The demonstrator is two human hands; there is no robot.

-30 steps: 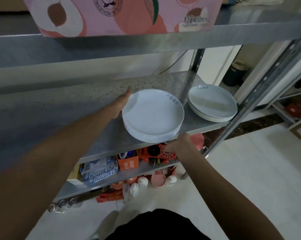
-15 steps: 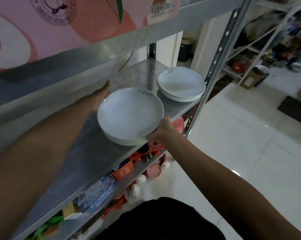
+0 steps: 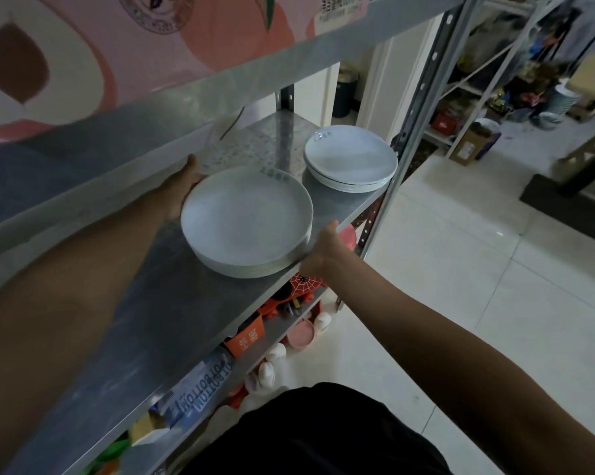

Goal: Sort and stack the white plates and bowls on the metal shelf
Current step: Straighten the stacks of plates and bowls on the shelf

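With the left hand [image 3: 183, 186] and right hand [image 3: 323, 252] gripping opposite rims of the plate stack [image 3: 246, 217] between them on the metal shelf [image 3: 172, 320], I'd carry it level toward the flatter stack [image 3: 350, 159] just beyond the right hand.

Your left hand [image 3: 183, 186] holds the far left rim of a stack of white plates [image 3: 246, 221] and your right hand [image 3: 321, 250] curls under its near right rim, at the front edge of the metal shelf [image 3: 172, 313]. Whether the stack rests on the steel or hangs just above it is unclear. A second stack [image 3: 350, 159] sits apart at the shelf's right end, beside the upright post [image 3: 422, 94]. Overhead, a pink box [image 3: 145, 39] stands on the upper shelf [image 3: 220, 87].
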